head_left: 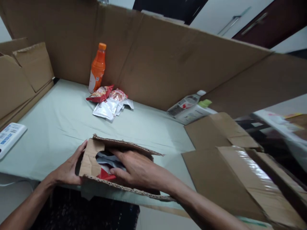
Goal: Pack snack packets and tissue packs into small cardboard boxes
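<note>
A small open cardboard box [92, 156] lies tilted near the table's front edge, its opening facing me. My left hand [70, 167] grips the box's left end, thumb at the far corner. Inside the opening is my right hand [134, 166], thumb and fingers around a grey packet [109, 158]; its fingertips are partly hidden. A red packet [105, 175] shows below the thumb. Further back lie a red snack packet [100, 94], a clear-and-red food packet [118, 95] and several silver-white sachets [106, 109].
An orange drink bottle [98, 68] stands against the tall cardboard wall [163, 60]. At the right, a clear bottle [185, 103] and a white green-capped bottle [195, 112] lean there. Cardboard flaps [223, 179] flank the right side. A white power strip-like object [11, 137] lies left.
</note>
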Tool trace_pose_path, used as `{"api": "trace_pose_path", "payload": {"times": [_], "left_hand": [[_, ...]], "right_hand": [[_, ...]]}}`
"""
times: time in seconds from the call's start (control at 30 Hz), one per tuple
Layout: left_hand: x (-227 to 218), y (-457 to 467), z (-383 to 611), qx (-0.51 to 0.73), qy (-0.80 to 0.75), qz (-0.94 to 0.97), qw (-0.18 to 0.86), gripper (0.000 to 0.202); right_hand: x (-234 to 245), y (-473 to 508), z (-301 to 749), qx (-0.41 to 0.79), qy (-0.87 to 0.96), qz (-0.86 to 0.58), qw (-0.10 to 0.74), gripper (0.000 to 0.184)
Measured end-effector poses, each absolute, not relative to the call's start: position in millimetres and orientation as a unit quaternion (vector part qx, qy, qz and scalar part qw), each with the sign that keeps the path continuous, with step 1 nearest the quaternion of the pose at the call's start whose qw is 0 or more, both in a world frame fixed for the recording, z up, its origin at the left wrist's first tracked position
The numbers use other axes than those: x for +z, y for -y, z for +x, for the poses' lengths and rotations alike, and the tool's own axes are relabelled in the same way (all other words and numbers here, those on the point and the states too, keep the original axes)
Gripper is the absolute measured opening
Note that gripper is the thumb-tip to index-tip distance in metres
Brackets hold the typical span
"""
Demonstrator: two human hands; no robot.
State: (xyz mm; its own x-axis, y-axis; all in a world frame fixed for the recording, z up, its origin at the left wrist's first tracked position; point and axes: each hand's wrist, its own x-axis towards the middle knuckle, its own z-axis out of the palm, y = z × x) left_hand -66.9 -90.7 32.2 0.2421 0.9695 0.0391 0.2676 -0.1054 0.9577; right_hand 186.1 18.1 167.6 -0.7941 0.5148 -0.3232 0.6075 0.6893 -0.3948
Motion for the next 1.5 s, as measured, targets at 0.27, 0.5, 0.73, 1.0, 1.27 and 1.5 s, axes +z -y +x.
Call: {"api": "trace_pose_path", "payload": {"times": [0.27, 0.5, 0.73, 1.0, 1.27, 1.5], "left_hand": [[39.4, 90.9, -63.2, 0.399, -0.487, 0.630, 0.455, 0.131], [38.3, 99.4, -99.2, 0.396, -0.533, 0.654, 0.363, 0.120], [27.0, 102.7, -134.2, 0.405, -0.612, 0.646, 0.209, 0.118], [7.1, 108.0, -132.3, 0.409, -0.630, 0.617, 0.234, 0.115], [15.1, 105.5, -136.9, 0.386, -0.609, 0.642, 0.260, 0.121], [12.4, 99.4, -132.2, 0.420, -0.619, 0.605, 0.273, 0.129]], "right_hand": [[146.0, -16.0, 177.2, -0.165, -0.942, 0.275, 0.096, 0.017], [209.1, -35.3, 248.0, -0.308, -0.820, 0.367, -0.314, 0.024], [171.3, -125.6, 245.3, -0.358, -0.648, 0.495, -0.454, 0.028], [129.0, -218.5, 181.3, -0.436, -0.618, 0.512, -0.407, 0.042], [174.5, -122.3, 167.6, -0.422, -0.802, 0.315, -0.282, 0.027], [205.6, -45.9, 141.8, -0.308, -0.937, 0.149, -0.064, 0.024]]}}
